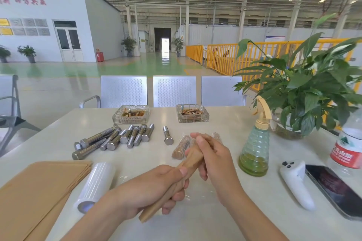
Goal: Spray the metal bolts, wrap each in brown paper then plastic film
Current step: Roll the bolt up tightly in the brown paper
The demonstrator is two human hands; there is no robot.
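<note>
A bolt rolled in brown paper (191, 159) is held slanted above the table, over a loose sheet of clear film (197, 191). My left hand (156, 188) grips its lower half. My right hand (210, 154) curls round its upper end. Several bare metal bolts (117, 139) lie in a row at the left centre, and one bolt (168, 135) lies apart. A wrapped bolt (181, 147) lies behind my hands. A stack of brown paper (37, 191) and a roll of plastic film (96, 184) sit at the near left. The green spray bottle (255, 143) stands to the right.
Two glass ashtrays (130, 114) (192, 116) sit at the table's far edge. A potted plant (305, 94), a water bottle (348, 148), a white controller (295, 182) and a phone (337, 190) occupy the right side. Metal chairs (174, 91) stand beyond the table.
</note>
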